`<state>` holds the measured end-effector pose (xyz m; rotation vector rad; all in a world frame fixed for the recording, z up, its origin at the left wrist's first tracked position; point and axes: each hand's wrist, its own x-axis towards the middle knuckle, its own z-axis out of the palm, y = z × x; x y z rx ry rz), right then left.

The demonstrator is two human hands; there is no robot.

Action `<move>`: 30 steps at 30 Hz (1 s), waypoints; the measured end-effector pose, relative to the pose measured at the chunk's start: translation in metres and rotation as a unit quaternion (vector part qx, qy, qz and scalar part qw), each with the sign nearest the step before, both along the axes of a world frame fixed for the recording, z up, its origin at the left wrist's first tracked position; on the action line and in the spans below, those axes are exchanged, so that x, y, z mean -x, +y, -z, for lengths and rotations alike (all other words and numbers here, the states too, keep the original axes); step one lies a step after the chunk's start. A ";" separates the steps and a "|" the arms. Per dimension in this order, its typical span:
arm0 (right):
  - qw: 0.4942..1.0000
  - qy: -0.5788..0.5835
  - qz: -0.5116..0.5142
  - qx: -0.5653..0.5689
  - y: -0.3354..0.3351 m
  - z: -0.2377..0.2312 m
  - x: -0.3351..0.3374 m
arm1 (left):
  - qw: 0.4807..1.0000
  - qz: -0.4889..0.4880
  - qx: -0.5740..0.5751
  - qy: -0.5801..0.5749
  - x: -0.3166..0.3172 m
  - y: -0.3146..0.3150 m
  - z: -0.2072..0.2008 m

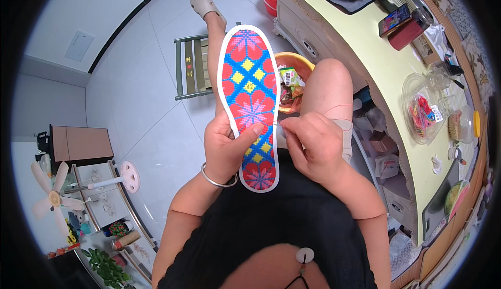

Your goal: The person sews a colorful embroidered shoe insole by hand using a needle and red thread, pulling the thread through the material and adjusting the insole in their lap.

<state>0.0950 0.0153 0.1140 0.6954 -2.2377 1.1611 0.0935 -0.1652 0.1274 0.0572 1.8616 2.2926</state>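
Steadiness helps, I judge: my left hand (219, 145) gripping the oblong red-and-blue fabric insole (251, 106) at its eight o'clock, right hand (318, 143) pinched narrow at four, fine red thread (339, 105) best kept untangled.

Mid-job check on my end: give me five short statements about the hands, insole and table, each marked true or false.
1. The left hand holds the insole, thumb on its patterned face. True.
2. The bracelet is on the right wrist. False: it circles the left one.
3. A thin red thread shows near the right hand. True.
4. The phone lies flat on the floor. False: it stands tilted by a red flask on the table.
5. Coloured threads lie in a clear plastic tray. True.
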 end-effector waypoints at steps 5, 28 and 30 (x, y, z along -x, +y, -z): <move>1.000 -0.001 0.001 -0.005 0.000 -0.002 -0.001 | 0.999 -0.004 0.026 0.021 -0.001 0.000 0.000; 0.998 -0.022 0.015 -0.062 -0.007 -0.005 -0.006 | 0.949 -0.080 0.209 0.223 -0.005 0.007 0.016; 0.999 -0.009 0.018 -0.042 -0.007 -0.002 -0.006 | 0.936 -0.089 0.242 0.238 -0.005 0.005 0.018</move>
